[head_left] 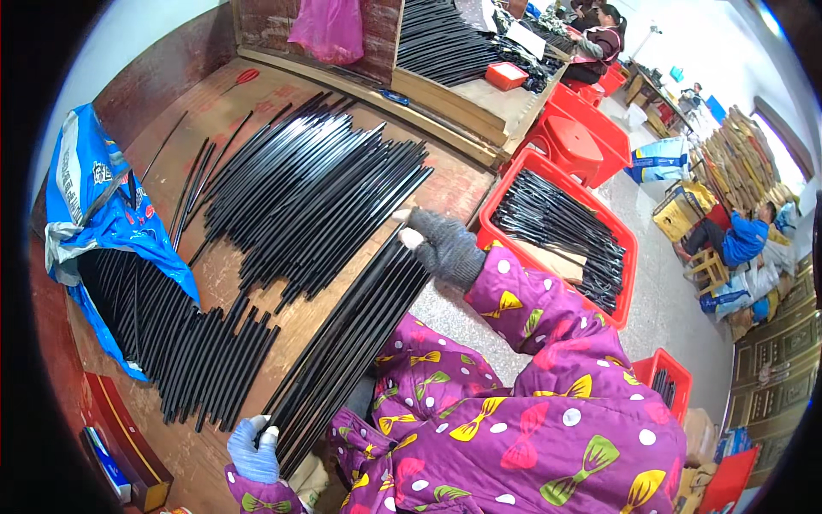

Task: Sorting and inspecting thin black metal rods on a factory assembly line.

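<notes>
My left hand [254, 450], in a pale blue glove, grips the near end of a flat bundle of long black rods [355, 334]. My right hand [441, 244], in a grey knit glove, presses on the far end of the same bundle. The bundle lies slantwise across the front edge of a wooden bench [214, 283]. My sleeves are purple with bow patterns. A wide heap of loose black rods [312, 193] covers the bench just beyond my right hand. A shorter stack of black rods [184, 343] lies on a blue sack [94, 201] to the left.
A red crate [629, 291] with black rods stands right of my right hand. A small red crate [664, 373] sits on the floor below it, red stools [574, 141] behind. A second bench [479, 98] carries more rods. Other people sit at the back and right.
</notes>
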Demonstrator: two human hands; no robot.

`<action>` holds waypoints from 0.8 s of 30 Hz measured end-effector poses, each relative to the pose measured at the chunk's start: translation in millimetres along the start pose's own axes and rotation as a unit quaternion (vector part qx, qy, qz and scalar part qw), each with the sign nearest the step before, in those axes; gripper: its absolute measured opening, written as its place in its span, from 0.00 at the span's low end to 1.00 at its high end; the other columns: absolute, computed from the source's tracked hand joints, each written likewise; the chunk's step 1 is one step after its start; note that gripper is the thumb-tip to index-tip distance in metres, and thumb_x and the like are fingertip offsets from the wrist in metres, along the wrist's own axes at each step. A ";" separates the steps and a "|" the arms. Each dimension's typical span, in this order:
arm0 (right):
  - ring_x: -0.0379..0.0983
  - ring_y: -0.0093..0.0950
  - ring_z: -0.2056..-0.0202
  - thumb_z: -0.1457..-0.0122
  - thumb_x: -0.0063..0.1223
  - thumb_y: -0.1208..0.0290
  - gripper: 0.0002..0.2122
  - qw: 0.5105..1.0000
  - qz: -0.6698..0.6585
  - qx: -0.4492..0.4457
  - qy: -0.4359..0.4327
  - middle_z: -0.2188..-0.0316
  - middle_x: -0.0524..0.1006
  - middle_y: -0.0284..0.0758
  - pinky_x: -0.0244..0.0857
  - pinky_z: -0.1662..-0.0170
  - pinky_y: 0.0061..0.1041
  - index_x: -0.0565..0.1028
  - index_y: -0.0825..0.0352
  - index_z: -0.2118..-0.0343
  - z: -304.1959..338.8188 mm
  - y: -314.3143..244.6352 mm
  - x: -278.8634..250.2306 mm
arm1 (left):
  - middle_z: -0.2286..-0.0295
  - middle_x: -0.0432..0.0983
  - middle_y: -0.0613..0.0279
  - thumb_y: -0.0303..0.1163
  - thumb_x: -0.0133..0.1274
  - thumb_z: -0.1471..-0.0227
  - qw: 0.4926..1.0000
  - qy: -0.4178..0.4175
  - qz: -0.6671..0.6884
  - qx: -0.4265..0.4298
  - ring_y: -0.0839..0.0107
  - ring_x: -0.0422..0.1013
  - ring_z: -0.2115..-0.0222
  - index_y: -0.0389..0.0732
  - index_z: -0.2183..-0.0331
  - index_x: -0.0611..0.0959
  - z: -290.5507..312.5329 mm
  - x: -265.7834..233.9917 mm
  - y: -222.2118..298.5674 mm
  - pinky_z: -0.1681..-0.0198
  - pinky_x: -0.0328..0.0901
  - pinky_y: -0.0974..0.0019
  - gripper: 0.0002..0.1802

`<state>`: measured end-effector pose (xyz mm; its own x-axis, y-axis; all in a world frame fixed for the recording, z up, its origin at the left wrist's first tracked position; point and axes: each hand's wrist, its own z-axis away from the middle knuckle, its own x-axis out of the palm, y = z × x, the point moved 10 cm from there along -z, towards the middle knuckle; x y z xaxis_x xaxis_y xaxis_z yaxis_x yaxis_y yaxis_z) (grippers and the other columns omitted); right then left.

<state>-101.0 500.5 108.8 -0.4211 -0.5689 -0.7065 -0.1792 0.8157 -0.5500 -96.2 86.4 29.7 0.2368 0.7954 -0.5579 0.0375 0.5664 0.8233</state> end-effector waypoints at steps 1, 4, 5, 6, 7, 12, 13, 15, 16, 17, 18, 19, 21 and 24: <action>0.69 0.43 0.65 0.46 0.44 0.66 0.13 0.999 -0.043 0.022 0.009 0.69 0.72 0.46 0.62 0.59 0.35 0.70 0.66 0.60 6.0 11.3 -1.9 | 0.78 0.71 0.64 0.18 0.53 0.64 0.999 -0.014 0.014 -0.029 0.77 0.66 0.77 0.35 0.71 0.78 -0.5 3.0 -1.5 0.72 0.61 0.74 0.11; 0.70 0.26 0.73 0.45 0.42 0.69 0.13 0.997 -0.071 0.032 0.016 0.75 0.72 0.35 0.64 0.67 0.24 0.70 0.66 0.58 11.8 19.5 -4.2 | 0.79 0.71 0.65 0.18 0.53 0.64 0.998 -0.031 0.050 -0.024 0.78 0.65 0.78 0.34 0.72 0.79 1.5 9.6 -4.1 0.73 0.61 0.74 0.10; 0.69 0.22 0.75 0.44 0.42 0.69 0.12 0.989 -0.125 0.072 0.016 0.77 0.71 0.31 0.63 0.69 0.21 0.70 0.66 0.59 13.3 25.6 -2.8 | 0.79 0.71 0.65 0.18 0.53 0.64 0.998 -0.029 0.048 -0.024 0.78 0.65 0.78 0.34 0.72 0.79 1.9 8.6 -2.6 0.73 0.61 0.74 0.10; 0.69 0.22 0.75 0.44 0.42 0.69 0.12 0.989 -0.125 0.072 0.017 0.77 0.71 0.31 0.63 0.69 0.21 0.70 0.66 0.59 13.9 24.4 -2.9 | 0.79 0.71 0.65 0.18 0.52 0.64 0.997 -0.040 0.053 -0.048 0.78 0.65 0.78 0.34 0.72 0.79 3.1 10.4 -2.7 0.73 0.61 0.74 0.10; 0.66 0.18 0.77 0.44 0.42 0.69 0.11 0.968 -0.210 0.140 0.012 0.78 0.70 0.28 0.62 0.72 0.17 0.71 0.66 0.61 16.5 35.8 3.2 | 0.80 0.71 0.66 0.18 0.52 0.64 0.995 -0.050 0.058 -0.071 0.79 0.65 0.78 0.34 0.72 0.79 4.8 13.0 -4.3 0.73 0.61 0.74 0.09; 0.63 0.13 0.78 0.46 0.47 0.67 0.07 0.899 -0.371 0.216 -0.091 0.84 0.65 0.25 0.59 0.76 0.17 0.71 0.66 0.73 34.4 12.1 49.0 | 0.80 0.71 0.62 0.19 0.53 0.65 1.000 -0.009 0.025 0.004 0.74 0.66 0.79 0.34 0.72 0.79 3.6 13.4 0.8 0.74 0.61 0.72 0.10; 0.63 0.16 0.77 0.47 0.49 0.67 0.09 0.918 -0.357 0.159 -0.063 0.84 0.65 0.26 0.59 0.75 0.21 0.71 0.67 0.75 35.0 -11.2 52.3 | 0.80 0.71 0.60 0.19 0.53 0.65 0.997 0.000 -0.016 0.072 0.72 0.67 0.79 0.34 0.72 0.79 4.6 13.4 11.4 0.74 0.62 0.71 0.11; 0.59 0.17 0.78 0.47 0.48 0.67 0.10 0.939 -0.330 0.037 -0.086 0.86 0.62 0.29 0.57 0.75 0.24 0.67 0.69 0.78 44.9 -51.4 69.2 | 0.79 0.71 0.58 0.20 0.53 0.65 0.995 -0.010 -0.028 0.091 0.67 0.68 0.78 0.34 0.71 0.79 3.7 20.3 27.3 0.73 0.62 0.69 0.11; 0.55 0.16 0.79 0.45 0.45 0.65 0.13 0.944 -0.295 0.020 -0.146 0.87 0.59 0.28 0.54 0.77 0.25 0.64 0.69 0.80 46.8 -70.4 84.5 | 0.79 0.71 0.57 0.20 0.53 0.65 0.994 -0.017 -0.032 0.103 0.67 0.68 0.78 0.34 0.72 0.79 5.1 24.3 32.5 0.73 0.62 0.69 0.11; 0.52 0.17 0.81 0.44 0.43 0.64 0.15 0.897 -0.375 0.105 -0.210 0.88 0.56 0.28 0.51 0.78 0.26 0.61 0.68 0.81 58.3 -78.5 102.0 | 0.79 0.71 0.57 0.20 0.52 0.65 0.992 -0.025 -0.035 0.115 0.67 0.68 0.78 0.34 0.72 0.79 6.6 27.9 37.1 0.72 0.62 0.69 0.10; 0.55 0.17 0.82 0.44 0.43 0.63 0.15 0.886 -0.397 0.099 -0.219 0.88 0.58 0.28 0.53 0.79 0.24 0.62 0.69 0.80 63.0 -86.7 111.6 | 0.79 0.71 0.57 0.20 0.52 0.64 0.993 -0.033 -0.027 0.109 0.67 0.69 0.77 0.33 0.71 0.79 6.1 31.1 40.5 0.71 0.63 0.68 0.10; 0.60 0.16 0.83 0.44 0.43 0.64 0.12 0.868 -0.406 0.135 -0.252 0.87 0.63 0.27 0.58 0.79 0.21 0.67 0.68 0.76 69.7 -93.6 120.9 | 0.79 0.71 0.57 0.20 0.52 0.64 0.993 -0.035 -0.027 0.110 0.67 0.69 0.77 0.33 0.71 0.79 6.0 32.3 47.8 0.71 0.63 0.68 0.10; 0.71 0.17 0.79 0.43 0.43 0.63 0.12 0.846 -0.443 0.157 -0.253 0.82 0.71 0.31 0.66 0.76 0.17 0.72 0.68 0.66 78.7 -100.5 137.3 | 0.78 0.71 0.57 0.20 0.52 0.64 0.992 -0.041 -0.042 0.109 0.66 0.69 0.76 0.33 0.71 0.79 6.9 33.3 61.2 0.70 0.63 0.69 0.11; 0.71 0.17 0.79 0.43 0.43 0.64 0.13 0.835 -0.464 0.171 -0.240 0.82 0.72 0.30 0.66 0.76 0.16 0.72 0.69 0.65 79.7 -100.2 142.4 | 0.78 0.72 0.57 0.19 0.53 0.65 0.991 -0.037 -0.050 0.118 0.67 0.69 0.76 0.33 0.70 0.79 6.7 33.3 57.9 0.70 0.63 0.69 0.12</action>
<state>-72.2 329.4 27.8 0.1783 -0.9831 0.0422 0.0684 -0.0304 -0.9972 -79.7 144.2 59.6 0.2905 0.7149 -0.6360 0.2875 0.5687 0.7706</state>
